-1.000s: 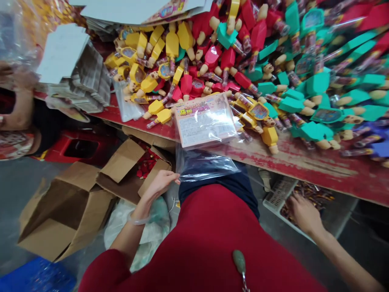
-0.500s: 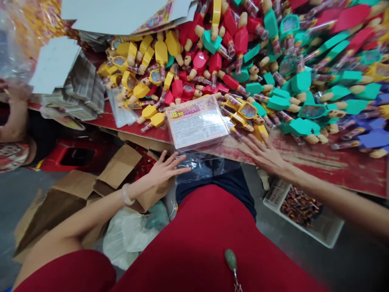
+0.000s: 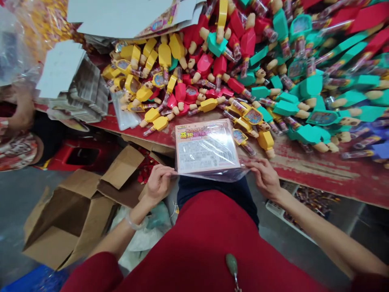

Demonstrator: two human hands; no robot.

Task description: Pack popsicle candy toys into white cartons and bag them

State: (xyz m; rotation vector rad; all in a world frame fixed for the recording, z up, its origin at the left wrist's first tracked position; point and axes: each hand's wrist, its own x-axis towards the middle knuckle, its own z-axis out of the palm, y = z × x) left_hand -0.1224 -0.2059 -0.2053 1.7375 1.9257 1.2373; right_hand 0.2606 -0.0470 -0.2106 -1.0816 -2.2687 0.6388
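A flat printed box (image 3: pixel 208 152) lies at the table's front edge inside a clear plastic bag (image 3: pixel 212 175). The bag's loose mouth hangs toward my body. My left hand (image 3: pixel 159 182) pinches the bag's near left corner, and my right hand (image 3: pixel 265 176) pinches its near right corner, so the film is stretched between them. Beyond the box spreads a heap of small toys with clear tubes, in yellow (image 3: pixel 164 54), red (image 3: pixel 204 65), green (image 3: pixel 313 86) and purple.
Stacked printed cards (image 3: pixel 75 87) and clear bags (image 3: pixel 123 113) lie on the red table (image 3: pixel 322 174) to the left. Below are an open carton (image 3: pixel 60 215), a red stool (image 3: pixel 82 154) and a white crate (image 3: pixel 276 209) of small pieces. Another person's arm (image 3: pixel 22 107) shows at far left.
Both hands, spread open before, have closed on the bag's near corners. The bagged box now lies squarer and nearer to me, and its loose plastic is drawn out sideways.
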